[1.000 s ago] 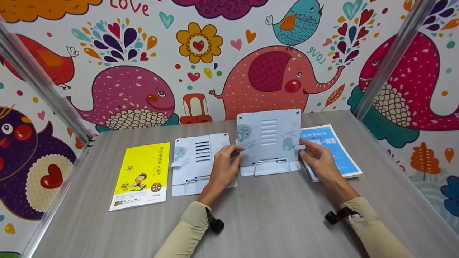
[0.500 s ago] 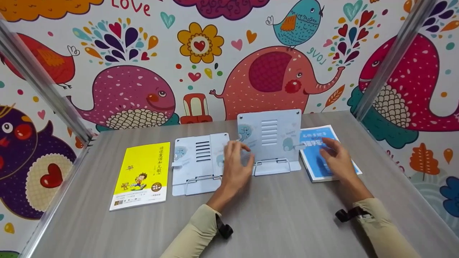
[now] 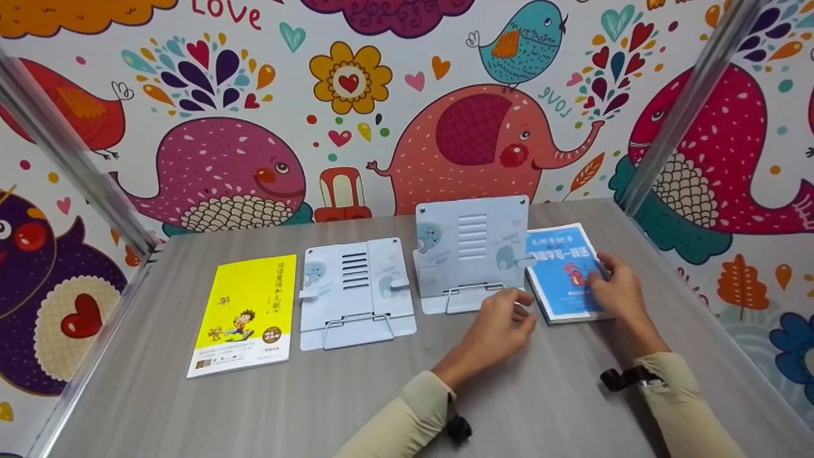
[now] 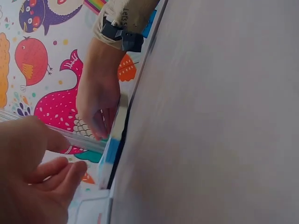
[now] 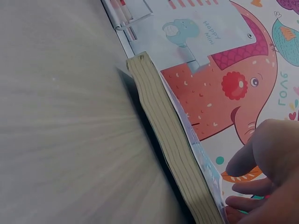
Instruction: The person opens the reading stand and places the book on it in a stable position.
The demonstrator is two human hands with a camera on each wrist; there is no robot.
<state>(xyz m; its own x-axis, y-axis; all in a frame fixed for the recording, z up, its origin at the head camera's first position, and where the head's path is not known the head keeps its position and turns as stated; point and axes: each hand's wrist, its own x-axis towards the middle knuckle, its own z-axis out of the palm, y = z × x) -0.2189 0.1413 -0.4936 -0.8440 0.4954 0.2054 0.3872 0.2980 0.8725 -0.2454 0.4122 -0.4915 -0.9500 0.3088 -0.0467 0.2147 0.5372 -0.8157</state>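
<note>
My right hand point(image 3: 620, 289) is at the right edge of a blue-covered book point(image 3: 559, 270). Its thumb hangs over the cover, and the other fingertips are bent beside the edge, as the right wrist view point(image 5: 266, 177) shows. My left hand point(image 3: 499, 327) hovers with loosely bent fingers, holding nothing, in front of a raised light-blue metal book stand point(image 3: 439, 270). That stand leans upright, with slots in its back panel and a wire page holder at its foot. In the right wrist view the book's thick page block point(image 5: 168, 135) shows side-on.
A second matching book stand point(image 3: 331, 302) lies flat to the left. Beyond it lies a yellow book point(image 3: 248, 312). A cartoon-printed wall point(image 3: 356, 140) and metal posts point(image 3: 687, 114) border the grey table point(image 3: 273, 413).
Both hands have left the raised stand. The right hand has moved right to the blue book's edge; the left has swung right, in front of the stand. Books and stands have stayed put.
</note>
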